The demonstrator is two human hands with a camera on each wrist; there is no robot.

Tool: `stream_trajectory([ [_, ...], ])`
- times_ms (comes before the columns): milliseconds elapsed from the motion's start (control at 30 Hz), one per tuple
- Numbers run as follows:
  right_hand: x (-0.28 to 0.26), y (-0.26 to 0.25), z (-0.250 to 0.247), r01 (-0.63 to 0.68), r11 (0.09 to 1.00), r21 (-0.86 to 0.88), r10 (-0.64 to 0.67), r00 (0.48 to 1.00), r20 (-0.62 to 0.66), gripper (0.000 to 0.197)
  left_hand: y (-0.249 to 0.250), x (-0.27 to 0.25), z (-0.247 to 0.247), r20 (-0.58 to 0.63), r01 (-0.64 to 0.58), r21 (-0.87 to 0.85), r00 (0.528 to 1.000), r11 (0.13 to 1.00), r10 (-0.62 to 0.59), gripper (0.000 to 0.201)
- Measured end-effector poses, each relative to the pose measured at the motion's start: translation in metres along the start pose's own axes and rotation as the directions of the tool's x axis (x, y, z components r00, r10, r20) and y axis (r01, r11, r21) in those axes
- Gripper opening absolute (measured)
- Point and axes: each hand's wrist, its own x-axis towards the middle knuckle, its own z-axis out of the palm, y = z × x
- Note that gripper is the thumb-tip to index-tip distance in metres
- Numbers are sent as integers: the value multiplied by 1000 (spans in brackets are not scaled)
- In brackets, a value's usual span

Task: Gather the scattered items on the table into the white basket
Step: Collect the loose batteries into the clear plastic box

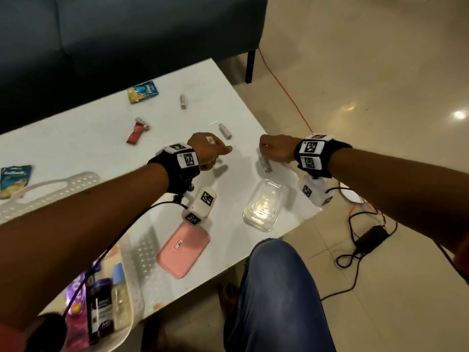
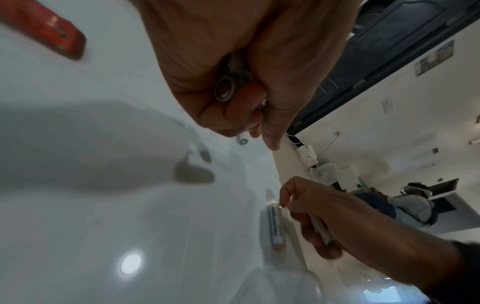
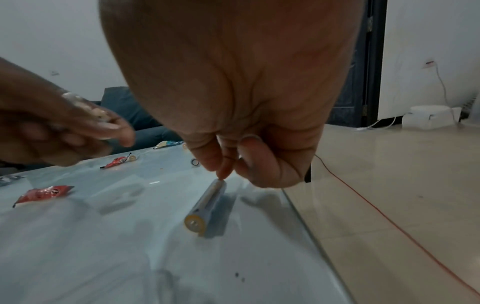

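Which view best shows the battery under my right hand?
Right wrist: the battery lies full length on the table, right hand's fingertips at its far end. Head view shows it small, partly covered by the hand; left wrist shows it blurred.

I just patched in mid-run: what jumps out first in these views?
Both hands meet over the white table: the right hand has its fingertips on the far end of a battery lying near the table's right edge, while the left hand is curled around batteries already picked up. More batteries, red and blue snack sachets lie scattered beyond, and the white basket with packets sits at near left.
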Motion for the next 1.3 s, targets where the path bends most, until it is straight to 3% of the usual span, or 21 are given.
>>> stream_trajectory([
  [133, 10, 10, 14, 38, 998, -48, -36, 998, 57, 43, 13, 40, 2, -99, 0, 88, 995, 996, 8, 48],
  [200, 14, 15, 18, 88, 988, -129, -83, 996, 43, 38, 15, 58, 3, -130, -5, 141, 991, 990, 23, 48],
  [300, 20, 20, 22, 121, 986, -119, -115, 992, 50, 22, 18, 73, 9, -142, 0, 252, 989, 968, 37, 27],
  [400, 25, 24, 23, 139, 983, -122, -129, 988, 88, 17, 17, 88, 14, -133, -8, 313, 990, 950, 52, 41],
  [567, 29, 21, 22, 155, 967, -200, -137, 985, 101, 8, 33, 87, 22, -46, -20, 598, 997, 801, 60, 32],
  [667, 27, 18, 18, 147, 964, -223, -127, 987, 102, 25, 33, 78, 23, -7, -46, 707, 997, 706, 72, 26],
  [800, 27, 14, 13, 130, 966, -222, -108, 988, 109, 22, 21, 47, 12, 49, -76, 674, 997, 735, 58, 21],
  [967, 35, 1, 4, 27, 959, -283, -4, 997, 79, 22, -4, 9, -33, 76, -61, 470, 997, 881, 28, 33],
  [1067, 44, -20, -10, 3, 977, -211, 23, 992, 121, 21, -12, -9, -68, 59, -48, 411, 998, 911, 26, 33],
  [1167, 61, -51, -29, 19, 998, -63, -17, 999, 31, 18, -15, -17, -101, 15, -29, 344, 1000, 939, 25, 29],
  [1300, 111, -106, -42, 90, 989, -121, -104, 988, -113, 26, -17, -20, -135, -21, 16, 223, 1000, 975, -12, 20],
])
